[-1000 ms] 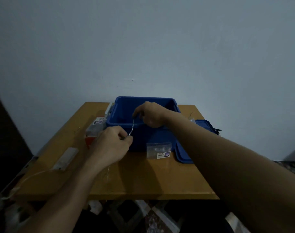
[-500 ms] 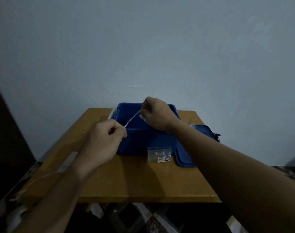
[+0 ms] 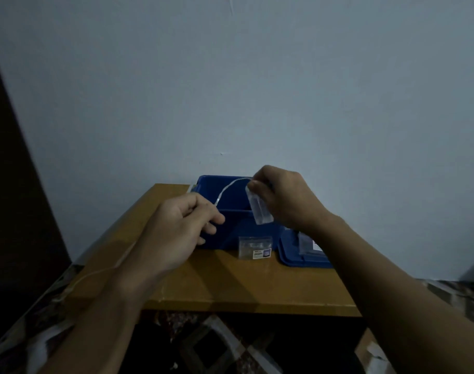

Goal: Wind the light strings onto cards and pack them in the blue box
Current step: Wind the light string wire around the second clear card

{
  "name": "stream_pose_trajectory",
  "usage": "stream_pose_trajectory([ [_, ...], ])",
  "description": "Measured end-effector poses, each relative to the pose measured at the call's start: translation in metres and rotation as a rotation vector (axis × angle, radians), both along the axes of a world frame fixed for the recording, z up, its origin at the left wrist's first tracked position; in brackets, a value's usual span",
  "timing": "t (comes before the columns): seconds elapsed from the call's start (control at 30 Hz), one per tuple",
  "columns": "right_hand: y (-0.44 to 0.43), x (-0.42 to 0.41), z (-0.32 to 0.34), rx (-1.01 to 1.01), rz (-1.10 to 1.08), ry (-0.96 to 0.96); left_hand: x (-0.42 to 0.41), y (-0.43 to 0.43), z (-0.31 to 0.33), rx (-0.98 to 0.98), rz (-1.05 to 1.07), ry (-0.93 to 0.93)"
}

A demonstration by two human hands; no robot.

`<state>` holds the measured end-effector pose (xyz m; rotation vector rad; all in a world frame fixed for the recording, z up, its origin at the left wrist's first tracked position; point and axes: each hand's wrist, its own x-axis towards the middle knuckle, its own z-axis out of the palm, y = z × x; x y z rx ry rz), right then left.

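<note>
The open blue box (image 3: 231,209) stands at the back of the wooden table (image 3: 238,287). Above its near rim my right hand (image 3: 284,201) grips a small clear card-like piece (image 3: 258,211) and the end of a thin pale light string (image 3: 231,186). That string arcs left to my left hand (image 3: 181,228), which pinches it in front of the box's left corner. More of the string trails off the table's left side (image 3: 95,273) toward the floor.
A small clear packet with a label (image 3: 254,247) leans against the box front. The blue lid (image 3: 303,252) lies to the right of the box with another packet on it. A pale wall rises close behind; patterned floor lies below the table.
Both hands have risen and drawn apart, stretching the string into an arc over the box. The clear piece in my right hand has come into sight. The view has tilted up.
</note>
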<state>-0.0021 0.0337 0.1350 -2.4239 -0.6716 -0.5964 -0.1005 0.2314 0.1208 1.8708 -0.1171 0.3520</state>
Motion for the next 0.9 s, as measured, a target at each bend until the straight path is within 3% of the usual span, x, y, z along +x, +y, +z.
stream_pose_trajectory([
  [0.27,-0.041,-0.064,-0.003,0.157,-0.026,0.078,-0.025,-0.031,0.008,0.026,-0.198,0.12],
  [0.57,-0.074,-0.116,-0.013,0.391,0.12,0.264,-0.039,-0.069,0.01,0.159,-0.361,0.03],
  [0.9,-0.098,-0.139,-0.031,0.768,0.231,0.417,-0.037,-0.097,-0.001,0.001,-0.346,-0.101],
])
